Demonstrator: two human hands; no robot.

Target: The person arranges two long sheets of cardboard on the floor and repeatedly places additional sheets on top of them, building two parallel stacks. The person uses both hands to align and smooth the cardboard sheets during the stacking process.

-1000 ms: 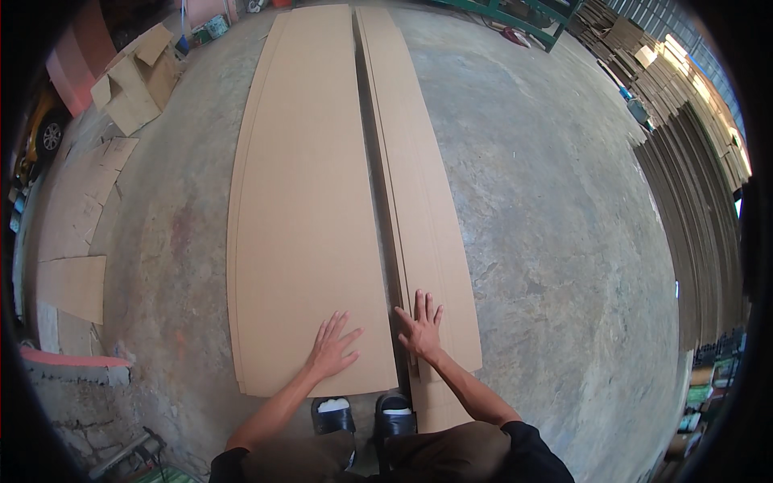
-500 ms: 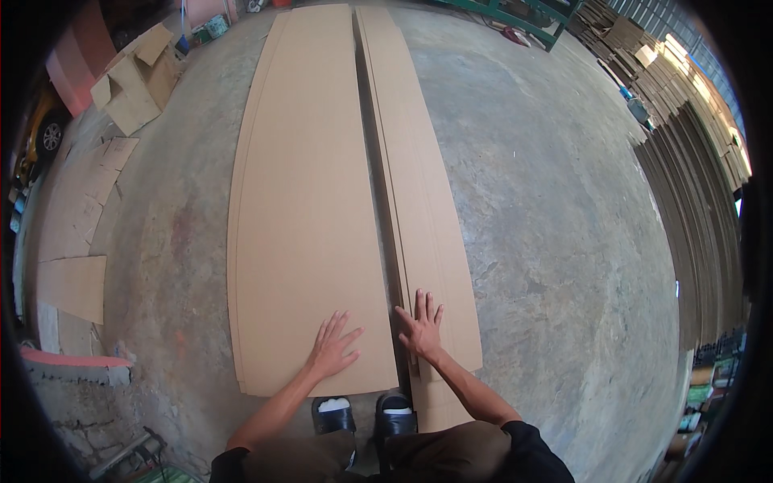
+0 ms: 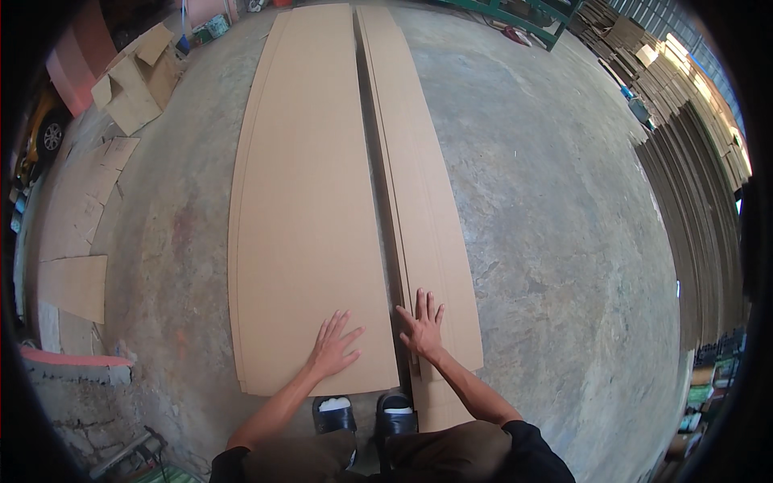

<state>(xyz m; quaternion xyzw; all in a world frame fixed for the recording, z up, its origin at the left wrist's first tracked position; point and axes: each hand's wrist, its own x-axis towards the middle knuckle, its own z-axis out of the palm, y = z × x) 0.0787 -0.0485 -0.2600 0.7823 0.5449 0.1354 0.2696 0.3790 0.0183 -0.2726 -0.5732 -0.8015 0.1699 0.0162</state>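
A: How many long pieces?
B: Two, side by side: a wide cardboard panel point(image 3: 310, 201) and, across a gap, a narrow cardboard panel point(image 3: 431, 225).
A: And hands?
B: Two, fingers spread, gripping nothing: the left hand point(image 3: 330, 348) on the wide one's near end, the right hand point(image 3: 422, 330) on the narrow one.
A: The room?
B: Concrete floor point(image 3: 555, 201), one green metal frame point(image 3: 531, 14) beyond.
A: Changes since the earlier frame?
B: Hardly any; both hands stay put.
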